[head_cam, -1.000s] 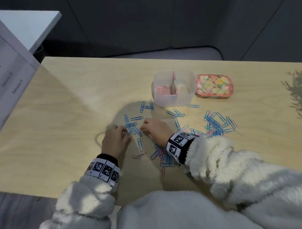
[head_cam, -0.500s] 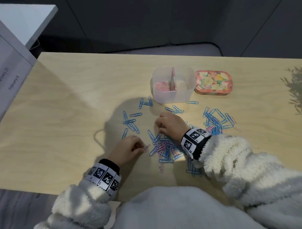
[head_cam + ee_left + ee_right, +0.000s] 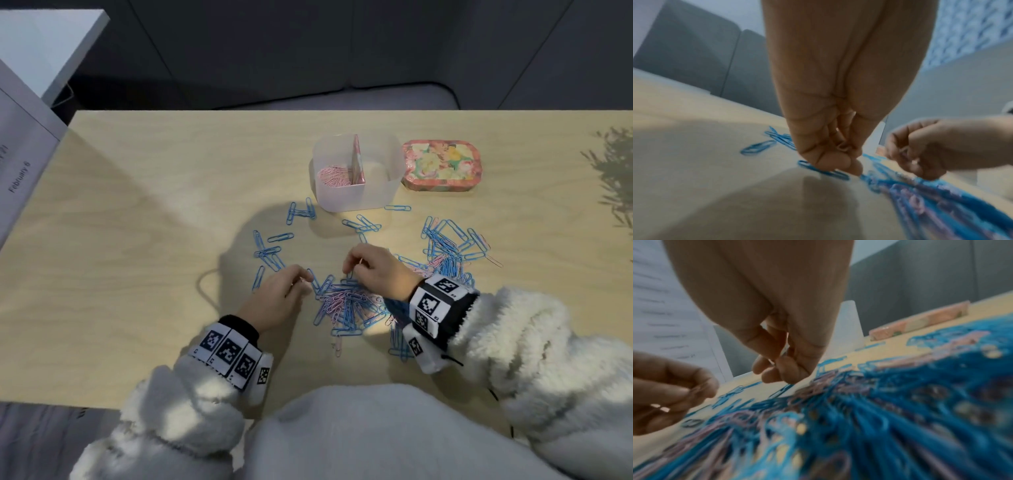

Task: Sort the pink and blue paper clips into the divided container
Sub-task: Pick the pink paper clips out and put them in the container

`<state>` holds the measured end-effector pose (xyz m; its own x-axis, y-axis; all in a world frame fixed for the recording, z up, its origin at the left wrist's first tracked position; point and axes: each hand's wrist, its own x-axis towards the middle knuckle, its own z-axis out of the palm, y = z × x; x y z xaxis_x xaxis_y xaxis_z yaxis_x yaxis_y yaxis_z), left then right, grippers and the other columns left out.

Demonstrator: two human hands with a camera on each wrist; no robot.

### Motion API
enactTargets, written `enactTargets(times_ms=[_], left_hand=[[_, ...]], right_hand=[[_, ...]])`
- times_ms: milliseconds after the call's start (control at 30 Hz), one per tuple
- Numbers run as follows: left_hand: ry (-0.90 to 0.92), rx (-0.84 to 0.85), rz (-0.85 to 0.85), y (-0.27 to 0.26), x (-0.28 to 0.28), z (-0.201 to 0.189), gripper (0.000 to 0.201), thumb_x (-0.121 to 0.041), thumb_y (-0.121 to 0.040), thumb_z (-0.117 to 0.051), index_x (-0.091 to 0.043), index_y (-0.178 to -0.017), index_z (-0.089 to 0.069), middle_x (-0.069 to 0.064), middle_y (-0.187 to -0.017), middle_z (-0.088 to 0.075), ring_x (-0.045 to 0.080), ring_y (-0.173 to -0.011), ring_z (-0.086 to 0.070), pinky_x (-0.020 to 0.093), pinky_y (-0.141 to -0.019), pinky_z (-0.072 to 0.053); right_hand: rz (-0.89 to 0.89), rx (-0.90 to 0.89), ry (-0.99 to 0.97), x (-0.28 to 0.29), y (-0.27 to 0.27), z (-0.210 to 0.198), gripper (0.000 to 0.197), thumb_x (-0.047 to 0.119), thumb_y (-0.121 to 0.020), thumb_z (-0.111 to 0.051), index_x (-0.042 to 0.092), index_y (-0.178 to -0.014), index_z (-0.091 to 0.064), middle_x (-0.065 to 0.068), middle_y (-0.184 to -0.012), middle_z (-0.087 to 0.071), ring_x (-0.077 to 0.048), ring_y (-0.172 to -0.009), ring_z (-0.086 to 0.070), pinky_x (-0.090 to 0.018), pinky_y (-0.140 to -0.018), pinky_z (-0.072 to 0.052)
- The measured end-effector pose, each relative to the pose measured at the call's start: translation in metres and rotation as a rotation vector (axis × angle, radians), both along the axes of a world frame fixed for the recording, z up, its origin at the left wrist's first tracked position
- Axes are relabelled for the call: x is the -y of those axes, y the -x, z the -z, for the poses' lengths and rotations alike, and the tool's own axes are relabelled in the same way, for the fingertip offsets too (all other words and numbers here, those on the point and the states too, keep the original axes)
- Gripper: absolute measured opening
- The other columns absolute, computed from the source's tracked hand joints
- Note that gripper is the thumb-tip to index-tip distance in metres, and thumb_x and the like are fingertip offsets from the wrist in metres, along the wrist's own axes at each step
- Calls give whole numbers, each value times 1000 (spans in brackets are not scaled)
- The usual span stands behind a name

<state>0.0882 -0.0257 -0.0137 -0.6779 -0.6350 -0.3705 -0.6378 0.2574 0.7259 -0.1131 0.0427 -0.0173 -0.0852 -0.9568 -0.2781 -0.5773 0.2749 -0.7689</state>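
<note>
A mixed pile of pink and blue paper clips [image 3: 346, 305] lies on the wooden table [image 3: 154, 219] between my hands. My left hand [image 3: 303, 280] sits at the pile's left edge, fingers curled round pink clips [image 3: 842, 147], its fingertips [image 3: 854, 167] touching a blue clip [image 3: 824, 170] on the table. My right hand [image 3: 348, 270] hovers at the pile's far edge and pinches a pink clip [image 3: 904, 150]. The clear divided container [image 3: 356, 202] stands beyond, with pink clips [image 3: 330, 176] in its left compartment. Its right compartment shows no clips.
A floral tin [image 3: 442, 164] stands right of the container. A second heap of mostly blue clips [image 3: 448, 246] lies to the right, and loose blue clips [image 3: 270, 253] are scattered to the left. Printed paper [image 3: 20, 164] overhangs the table's left edge.
My right hand has moved right from the scattered blue clips to the mixed pile. My left hand drew back toward me, then came up to the pile's left edge.
</note>
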Motion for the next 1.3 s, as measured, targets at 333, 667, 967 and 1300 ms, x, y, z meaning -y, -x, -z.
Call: enactTargets(times_ms=[333, 667, 967, 1300], left_hand=[[190, 177, 142, 6, -16, 7, 15, -24, -81, -62, -21, -78, -48, -5, -80, -47, 14, -79, -45, 24, -66, -29], [380, 121, 43, 2, 4, 1, 12, -19, -87, -55, -12, -96, -58, -5, -81, -41, 15, -78, -40, 27, -67, -28], [418, 161, 238, 37, -9, 4, 24, -29, -86, -57, -15, -105, -57, 5, -102, -53, 21, -98, -50, 29, -77, -37], [336, 142, 273, 33, -6, 1, 10, -14, -85, -56, -5, -90, -58, 11, -96, -61, 26, -94, -54, 30, -76, -37]], right_hand=[[-308, -340, -4, -17, -13, 9, 15, 21, -86, -58, 11, -96, -62, -9, -100, -53, -24, -95, -54, -39, -79, -44], [175, 58, 65, -27, 36, 0, 3, 11, -81, -68, 12, -79, -65, -2, -82, -56, -6, -69, -50, -18, -68, -40], [541, 839, -179, -21, 34, -13, 24, -7, -90, -40, 6, -85, -59, -7, -66, -59, -9, -45, -58, -16, -38, -44], [-35, -311, -136, -2, -12, 4, 15, 26, -88, -52, 14, -93, -61, -9, -100, -67, -29, -97, -59, -37, -79, -44]])
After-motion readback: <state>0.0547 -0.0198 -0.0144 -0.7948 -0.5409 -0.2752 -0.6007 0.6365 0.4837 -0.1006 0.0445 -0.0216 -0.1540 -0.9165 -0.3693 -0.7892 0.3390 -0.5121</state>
